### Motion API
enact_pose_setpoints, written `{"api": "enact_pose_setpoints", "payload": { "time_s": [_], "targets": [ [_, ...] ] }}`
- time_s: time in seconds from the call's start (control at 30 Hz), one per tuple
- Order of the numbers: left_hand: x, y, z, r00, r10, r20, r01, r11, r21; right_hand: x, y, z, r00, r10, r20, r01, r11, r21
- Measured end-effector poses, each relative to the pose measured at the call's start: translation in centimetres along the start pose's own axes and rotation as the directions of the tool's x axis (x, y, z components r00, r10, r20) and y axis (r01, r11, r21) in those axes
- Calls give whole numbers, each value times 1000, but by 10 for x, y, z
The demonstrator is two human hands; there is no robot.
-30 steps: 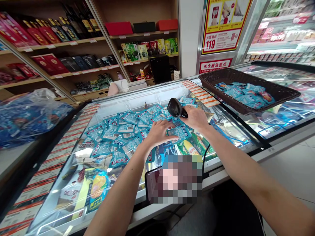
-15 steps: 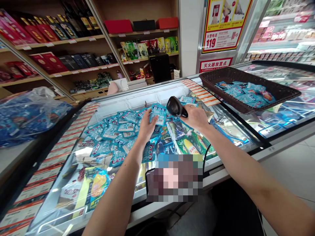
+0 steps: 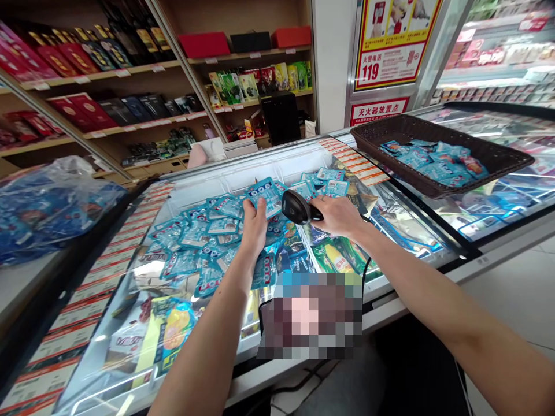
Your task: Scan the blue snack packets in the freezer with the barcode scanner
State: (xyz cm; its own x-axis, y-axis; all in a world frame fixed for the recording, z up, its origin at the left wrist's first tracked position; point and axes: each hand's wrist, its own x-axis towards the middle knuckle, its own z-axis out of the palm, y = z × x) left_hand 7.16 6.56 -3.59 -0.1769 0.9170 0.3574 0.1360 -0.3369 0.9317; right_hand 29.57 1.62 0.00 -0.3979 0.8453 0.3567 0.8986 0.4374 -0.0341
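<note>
My right hand (image 3: 340, 215) is wrapped around the handle of a black barcode scanner (image 3: 295, 207), whose head points left. Close to the scanner head, a light-blue snack packet (image 3: 267, 195) is pinched at its lower left edge by my left hand (image 3: 255, 224). The packet lies tilted, with its printed side up. Below and left of that hand, many similar blue packets (image 3: 197, 231) are heaped on the glass top of a freezer (image 3: 99, 352). A smaller group of blue packets (image 3: 336, 188) lies beyond my right hand.
A dark woven basket (image 3: 505, 167) with blue packets stands at the right. At the left lies a clear plastic bag (image 3: 56, 196) of blue packets. A pixelated phone-like object (image 3: 312, 318) sits at the front edge, by a black cable (image 3: 364, 274). Stocked shelves (image 3: 143, 124) line the back.
My left hand has shifted slightly left, and the packet in it has turned and tilted. The scanner in my right hand has moved left and down. The packets behind it show more.
</note>
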Motion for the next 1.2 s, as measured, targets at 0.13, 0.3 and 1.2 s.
{"api": "enact_pose_setpoints", "payload": {
  "time_s": [0.13,0.3,1.2],
  "targets": [
    [0,0,3,996,-58,-66,52,995,-82,-1,-1,1,1000,-7,7,7,1000,-9],
    [-3,7,8,993,-114,-34,102,962,-255,-2,-4,5,1000,-9,-21,8,1000,-25],
    [-4,0,11,998,-66,20,69,965,-252,-1,-5,4,999,31,-22,-31,1000,-1]
  ]
}}
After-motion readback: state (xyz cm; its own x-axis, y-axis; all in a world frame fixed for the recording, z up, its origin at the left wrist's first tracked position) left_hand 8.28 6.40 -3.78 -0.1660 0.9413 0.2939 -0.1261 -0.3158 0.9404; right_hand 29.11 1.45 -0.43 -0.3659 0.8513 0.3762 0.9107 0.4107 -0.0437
